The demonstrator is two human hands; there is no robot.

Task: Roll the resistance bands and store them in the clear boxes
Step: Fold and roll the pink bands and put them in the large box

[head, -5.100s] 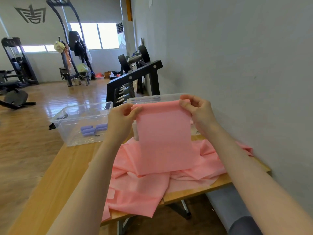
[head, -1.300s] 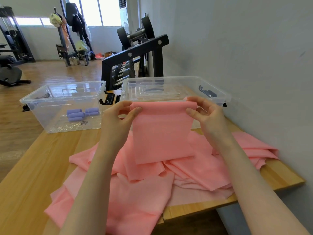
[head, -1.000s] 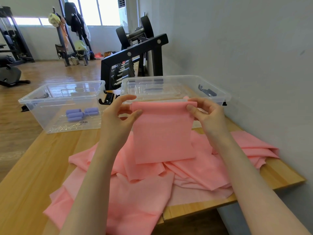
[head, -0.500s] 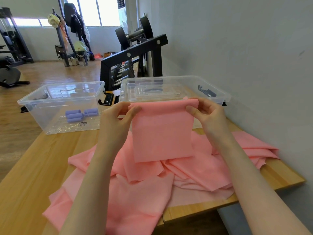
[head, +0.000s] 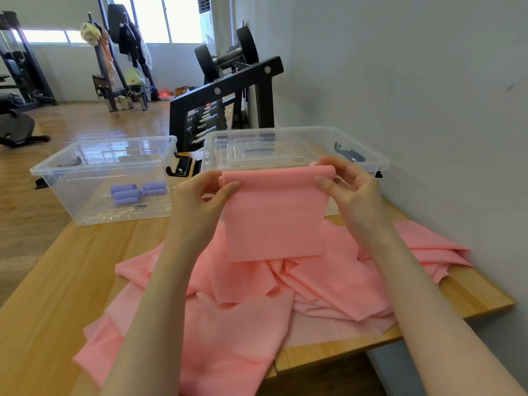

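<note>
I hold a pink resistance band [head: 274, 215] up in front of me, its top edge rolled over into a thin roll. My left hand [head: 200, 201] pinches the roll's left end and my right hand [head: 351, 190] pinches its right end. The band hangs down flat onto a heap of pink bands [head: 257, 304] spread over the wooden table [head: 57, 281]. Behind the band stands a clear box [head: 294, 135] near the wall. A second clear box [head: 103, 172] at the left holds purple rolled bands [head: 134, 191].
A grey wall [head: 414, 95] runs close along the table's right side. A black dumbbell rack [head: 223, 92] stands behind the boxes. Gym machines and a coat stand are far off on the wooden floor at the left. The table's front edge lies under the pink heap.
The roll at the band's top edge has grown slightly as my fingers turned it, and the hanging part has shortened a little. My view dropped lower since five seconds ago.
</note>
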